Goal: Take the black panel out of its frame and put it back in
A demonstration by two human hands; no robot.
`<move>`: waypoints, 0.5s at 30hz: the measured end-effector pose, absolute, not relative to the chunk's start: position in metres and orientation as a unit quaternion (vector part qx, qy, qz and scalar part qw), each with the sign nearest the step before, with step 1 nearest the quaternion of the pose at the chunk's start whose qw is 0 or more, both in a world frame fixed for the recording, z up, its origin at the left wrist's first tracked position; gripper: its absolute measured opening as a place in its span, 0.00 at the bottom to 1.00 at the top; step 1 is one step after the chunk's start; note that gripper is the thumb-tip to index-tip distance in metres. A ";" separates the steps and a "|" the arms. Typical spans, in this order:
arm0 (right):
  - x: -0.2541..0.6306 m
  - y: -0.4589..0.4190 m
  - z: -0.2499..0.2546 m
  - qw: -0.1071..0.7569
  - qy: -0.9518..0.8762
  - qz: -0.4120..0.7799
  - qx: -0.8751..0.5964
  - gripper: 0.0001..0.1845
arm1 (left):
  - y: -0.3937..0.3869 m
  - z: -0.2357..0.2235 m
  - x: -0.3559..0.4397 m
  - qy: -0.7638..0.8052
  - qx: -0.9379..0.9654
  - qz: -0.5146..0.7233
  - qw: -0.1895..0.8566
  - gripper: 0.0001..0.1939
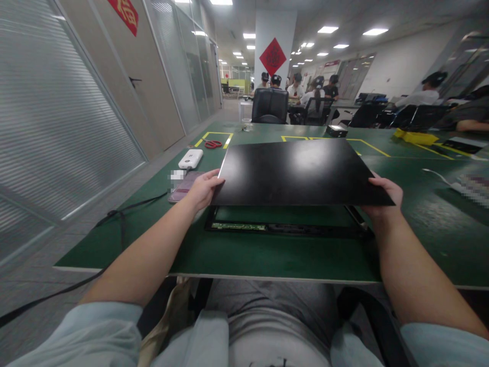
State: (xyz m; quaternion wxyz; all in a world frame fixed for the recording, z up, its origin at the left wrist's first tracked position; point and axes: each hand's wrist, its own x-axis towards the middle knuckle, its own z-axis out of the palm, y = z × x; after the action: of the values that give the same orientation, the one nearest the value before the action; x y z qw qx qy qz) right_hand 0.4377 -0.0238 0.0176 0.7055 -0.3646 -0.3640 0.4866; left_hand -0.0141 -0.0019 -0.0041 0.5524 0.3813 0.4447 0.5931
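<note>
A flat black display panel (294, 173) with a glossy face is held above the table between my two hands. My left hand (206, 188) grips its left edge, thumb on top and fingers underneath. On the opposite edge, my right hand (387, 196) closes round the right side in the same way. Below the panel a black frame (317, 231) lies on the green table; a green circuit strip (239, 227) runs along its near side. The panel hides the frame's far part.
Left of the panel are a white power bank (190, 159), a purple phone-like slab (183, 188) and red-handled scissors (213, 144). A black box (336, 131) and a yellow object (415, 136) stand farther back on the green table (275, 260). Several people sit beyond.
</note>
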 end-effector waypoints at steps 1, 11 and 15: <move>0.437 -0.026 0.017 0.683 -0.387 0.492 -0.377 0.24 | -0.002 -0.003 -0.016 0.436 0.385 0.595 0.555 0.22; 0.439 -0.015 0.000 0.552 -0.472 0.471 -0.501 0.23 | 0.003 0.000 -0.030 0.380 0.431 0.654 0.491 0.25; 0.442 -0.010 -0.004 0.572 -0.431 0.449 -0.535 0.20 | 0.001 0.004 -0.029 0.412 0.421 0.638 0.496 0.23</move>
State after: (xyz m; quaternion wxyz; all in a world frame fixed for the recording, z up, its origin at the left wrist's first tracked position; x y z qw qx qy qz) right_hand 0.4425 -0.0102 -0.0039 0.5715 -0.5348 -0.4310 0.4491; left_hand -0.0287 0.0008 0.0036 0.4955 0.4215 0.4121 0.6379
